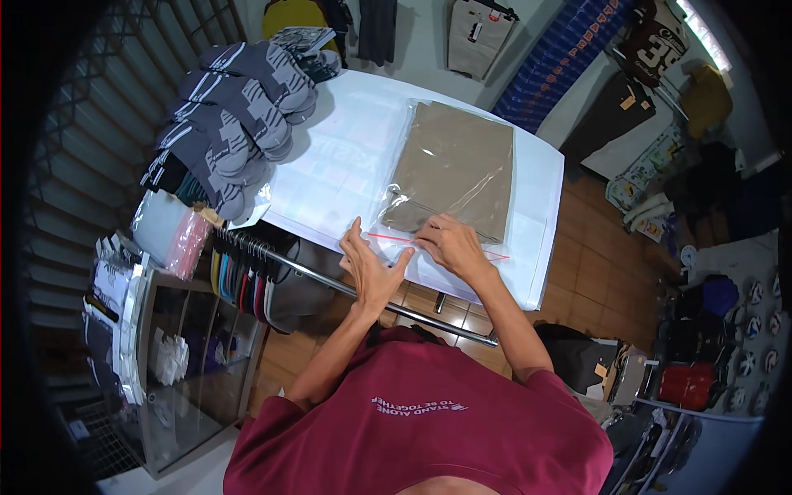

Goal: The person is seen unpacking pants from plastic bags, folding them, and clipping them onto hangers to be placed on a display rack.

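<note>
**Inspector:** Start with the white table [528, 177]. What lies on it?

**Assistant:** A clear plastic bag [450, 177] lies flat at the table's near-right part, with a folded tan garment [458, 161] wholly inside. At the table's far-left corner sit stacks of grey and white socks [235, 115]. Below the table's near edge runs a metal rail of hangers [247, 264].

**Inspector:** Progress?

**Assistant:** In my judgement, insertion is done; closing the bag mouth remains. The red seal strip [437, 245] by the table's near edge looks not fully pressed down.

**Inspector:** Hands?

**Assistant:** The right hand [450, 243] presses curled fingertips on the strip, gripping nothing that I can make out. The left hand [371, 264] lies flat, fingers spread and released, on the bag's flap beside it.

**Inspector:** Condition of the bag?

**Assistant:** Glossy, lightly wrinkled, garment smooth and square.
</note>
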Tool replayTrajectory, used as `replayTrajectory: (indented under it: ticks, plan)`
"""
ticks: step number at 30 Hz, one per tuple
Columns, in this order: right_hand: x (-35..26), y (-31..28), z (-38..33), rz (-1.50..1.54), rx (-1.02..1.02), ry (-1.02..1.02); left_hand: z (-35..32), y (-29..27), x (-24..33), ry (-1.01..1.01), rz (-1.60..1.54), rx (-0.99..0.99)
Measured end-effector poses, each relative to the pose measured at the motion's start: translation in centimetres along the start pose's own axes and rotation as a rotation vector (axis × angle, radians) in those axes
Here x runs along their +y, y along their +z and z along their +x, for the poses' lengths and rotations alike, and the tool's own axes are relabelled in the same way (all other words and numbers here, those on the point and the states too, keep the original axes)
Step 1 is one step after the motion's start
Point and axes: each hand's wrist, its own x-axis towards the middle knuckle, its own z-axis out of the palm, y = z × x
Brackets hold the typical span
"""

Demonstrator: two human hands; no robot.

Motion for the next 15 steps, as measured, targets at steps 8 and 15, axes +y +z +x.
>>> replayTrajectory:
  ticks: [8, 15]
  plan:
    - [0.3, -0.4, 0.3, 0.269, -0.09, 0.178, -0.3, 0.7, 1.9, -0.102, -0.554, 0.095]
    - [0.1, -1.0, 0.8, 0.324, -0.019, 0.202, -0.1, 1.0, 1.6, -0.177, -0.627, 0.117]
